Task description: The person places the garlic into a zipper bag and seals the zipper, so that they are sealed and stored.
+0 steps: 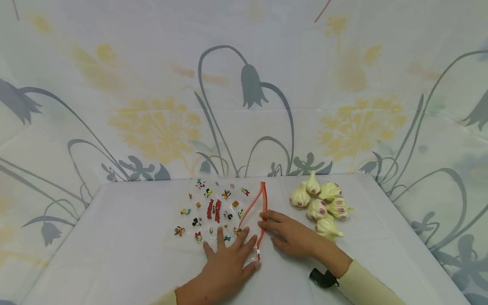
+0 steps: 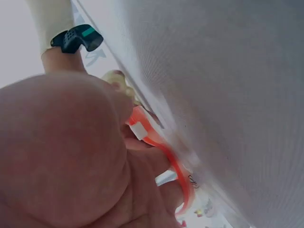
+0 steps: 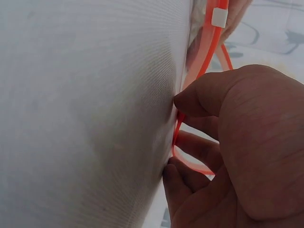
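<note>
A clear plastic zip bag [image 1: 214,210] printed with small cartoon figures and red lettering lies flat. Its orange-red zip edge [image 1: 251,206] faces right, with the two strips parted into a gap. My left hand [image 1: 228,263] rests on the bag's near right part, fingers spread. Fingertips of my right hand [image 1: 291,234] touch the right-hand strip, the thumb apart from it on the table. A white slider [image 3: 219,17] sits toward the near end of the zip. Several garlic bulbs [image 1: 318,209] lie in a cluster beyond the right hand.
White cloth covers the table [image 1: 126,237], whose far edge meets a flower-printed backdrop [image 1: 167,84]. Similar printed cloth rises at both sides. A black wrist camera [image 1: 322,278] is worn by the right sleeve.
</note>
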The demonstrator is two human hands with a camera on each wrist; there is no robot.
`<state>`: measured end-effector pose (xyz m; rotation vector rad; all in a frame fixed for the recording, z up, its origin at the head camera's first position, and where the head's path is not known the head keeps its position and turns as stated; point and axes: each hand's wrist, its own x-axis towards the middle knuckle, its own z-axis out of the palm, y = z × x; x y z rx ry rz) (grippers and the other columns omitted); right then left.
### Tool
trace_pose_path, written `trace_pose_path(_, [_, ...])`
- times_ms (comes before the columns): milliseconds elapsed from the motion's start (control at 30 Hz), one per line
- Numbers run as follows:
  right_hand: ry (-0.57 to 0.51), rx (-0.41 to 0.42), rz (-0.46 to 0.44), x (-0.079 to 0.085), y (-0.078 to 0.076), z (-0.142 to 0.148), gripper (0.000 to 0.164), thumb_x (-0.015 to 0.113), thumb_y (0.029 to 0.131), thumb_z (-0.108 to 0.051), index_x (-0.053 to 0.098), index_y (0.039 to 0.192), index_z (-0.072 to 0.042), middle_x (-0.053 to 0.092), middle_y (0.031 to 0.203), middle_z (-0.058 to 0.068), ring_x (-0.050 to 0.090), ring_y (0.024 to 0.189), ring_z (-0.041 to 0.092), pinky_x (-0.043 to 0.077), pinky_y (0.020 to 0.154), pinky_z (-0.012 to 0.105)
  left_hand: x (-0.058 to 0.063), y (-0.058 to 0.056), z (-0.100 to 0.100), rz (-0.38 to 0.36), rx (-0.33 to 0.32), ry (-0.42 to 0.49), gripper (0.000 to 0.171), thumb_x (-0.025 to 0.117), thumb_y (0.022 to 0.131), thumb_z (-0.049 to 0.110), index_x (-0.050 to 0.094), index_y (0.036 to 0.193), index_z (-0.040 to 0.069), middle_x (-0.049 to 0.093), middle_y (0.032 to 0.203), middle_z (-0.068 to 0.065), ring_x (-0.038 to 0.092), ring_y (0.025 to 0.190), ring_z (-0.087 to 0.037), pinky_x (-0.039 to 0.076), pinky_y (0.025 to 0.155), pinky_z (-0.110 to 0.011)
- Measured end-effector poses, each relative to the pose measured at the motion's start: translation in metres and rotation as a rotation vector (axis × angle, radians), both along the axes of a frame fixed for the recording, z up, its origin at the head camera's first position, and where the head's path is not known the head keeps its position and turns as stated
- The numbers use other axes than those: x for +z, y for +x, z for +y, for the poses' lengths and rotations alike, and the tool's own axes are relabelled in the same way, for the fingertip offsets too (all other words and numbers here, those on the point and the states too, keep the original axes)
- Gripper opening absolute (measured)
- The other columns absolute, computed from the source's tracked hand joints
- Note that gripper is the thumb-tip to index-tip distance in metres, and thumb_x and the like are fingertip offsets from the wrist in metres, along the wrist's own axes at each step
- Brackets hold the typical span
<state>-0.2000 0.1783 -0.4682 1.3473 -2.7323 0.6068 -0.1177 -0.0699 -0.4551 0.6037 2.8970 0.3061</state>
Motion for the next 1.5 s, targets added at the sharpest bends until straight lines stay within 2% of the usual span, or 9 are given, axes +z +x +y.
trace_pose_path(133, [0.003, -0.004, -0.006, 0.001, 0.001, -0.001, 0.046, 0.068, 0.1, -0.007, 0.063, 0.146, -0.006, 0.052, 0.158, 0.014, 0.047, 0.149, 0.037, 0.044, 0.116, 0.054, 0.002, -0.002, -0.002, -0.005, 0.0, 0.024, 0.055, 0.037, 0.112, 0.056, 0.043, 0.163, 0.036, 0.032, 0.173, 0.005, 0.02, 0.148, -0.07, 0.024, 0.093, -0.096])
trace_pose_path(200, [0.009, -0.008, -0.007, 0.002, 0.001, -0.001, 0.047, 0.067, 0.1, -0.007, 0.063, 0.147, -0.006, 0.052, 0.159, 0.014, 0.047, 0.149, 0.037, 0.044, 0.116, 0.054, 0.002, -0.003, -0.002, 0.008, -0.002, 0.017, 0.053, 0.04, 0.112, 0.053, 0.044, 0.162, 0.036, 0.033, 0.173, 0.004, 0.022, 0.148, -0.07, 0.026, 0.093, -0.095])
trace_pose_path(367, [0.019, -0.018, -0.001, 0.002, 0.003, -0.001, 0.047, 0.067, 0.101, -0.007, 0.062, 0.147, -0.006, 0.051, 0.159, 0.014, 0.047, 0.149, 0.036, 0.044, 0.116, 0.054, 0.003, -0.004, -0.001, 0.03, -0.007, -0.004, 0.058, 0.053, 0.107, 0.055, 0.045, 0.162, 0.037, 0.034, 0.173, 0.001, 0.024, 0.147, -0.07, 0.028, 0.092, -0.095])
trace_pose_path(600, [0.03, -0.02, 0.025, 0.003, 0.006, -0.001, 0.05, 0.07, 0.099, -0.01, 0.061, 0.148, -0.007, 0.051, 0.159, 0.014, 0.049, 0.147, 0.035, 0.046, 0.114, 0.052, -0.002, -0.001, -0.002, 0.029, -0.005, 0.0, 0.065, 0.053, 0.104, 0.062, 0.041, 0.164, 0.037, 0.03, 0.174, 0.001, 0.02, 0.15, -0.068, 0.022, 0.092, -0.097])
trace_pose_path(700, [0.041, -0.032, 0.006, 0.007, 0.01, 0.003, 0.053, 0.072, 0.098, -0.011, 0.06, 0.15, -0.009, 0.051, 0.159, 0.013, 0.05, 0.146, 0.033, 0.047, 0.113, 0.052, -0.003, -0.001, -0.001, 0.029, -0.003, 0.006, 0.065, 0.054, 0.104, 0.062, 0.041, 0.164, 0.038, 0.03, 0.174, 0.001, 0.019, 0.15, -0.067, 0.022, 0.092, -0.097])
trace_pose_path(867, [0.038, -0.102, -0.023, 0.02, 0.017, 0.01, 0.055, 0.074, 0.098, -0.014, 0.059, 0.151, -0.013, 0.052, 0.158, 0.009, 0.056, 0.14, 0.03, 0.051, 0.109, 0.053, -0.002, -0.001, -0.001, -0.002, -0.002, 0.019, 0.066, 0.054, 0.104, 0.063, 0.04, 0.164, 0.039, 0.029, 0.175, 0.001, 0.017, 0.151, -0.068, 0.02, 0.092, -0.097])
trace_pose_path(1133, [-0.039, -0.182, 0.092, 0.032, 0.026, 0.019, 0.053, 0.081, 0.094, -0.018, 0.064, 0.144, -0.014, 0.058, 0.151, 0.007, 0.06, 0.135, 0.03, 0.054, 0.104, 0.053, -0.001, -0.002, -0.003, 0.015, -0.003, 0.003, 0.066, 0.057, 0.103, 0.062, 0.042, 0.163, 0.039, 0.031, 0.174, 0.0, 0.019, 0.15, -0.068, 0.023, 0.092, -0.097])
trace_pose_path(1300, [-0.03, -0.269, 0.147, 0.038, 0.032, 0.027, 0.052, 0.086, 0.09, -0.024, 0.068, 0.139, -0.017, 0.062, 0.145, 0.005, 0.063, 0.13, 0.027, 0.055, 0.102, 0.051, -0.001, -0.003, -0.003, 0.001, -0.007, 0.008, 0.066, 0.056, 0.103, 0.062, 0.042, 0.163, 0.04, 0.03, 0.174, 0.001, 0.018, 0.151, -0.067, 0.023, 0.093, -0.097])
trace_pose_path(1500, [-0.012, -0.343, 0.165, 0.051, 0.031, 0.039, 0.05, 0.089, 0.087, -0.026, 0.069, 0.131, -0.012, 0.061, 0.135, 0.004, 0.066, 0.118, 0.024, 0.057, 0.097, 0.047, 0.002, -0.002, -0.003, 0.013, -0.007, 0.026, 0.065, 0.056, 0.103, 0.061, 0.043, 0.163, 0.038, 0.032, 0.173, 0.0, 0.018, 0.151, -0.067, 0.023, 0.093, -0.097])
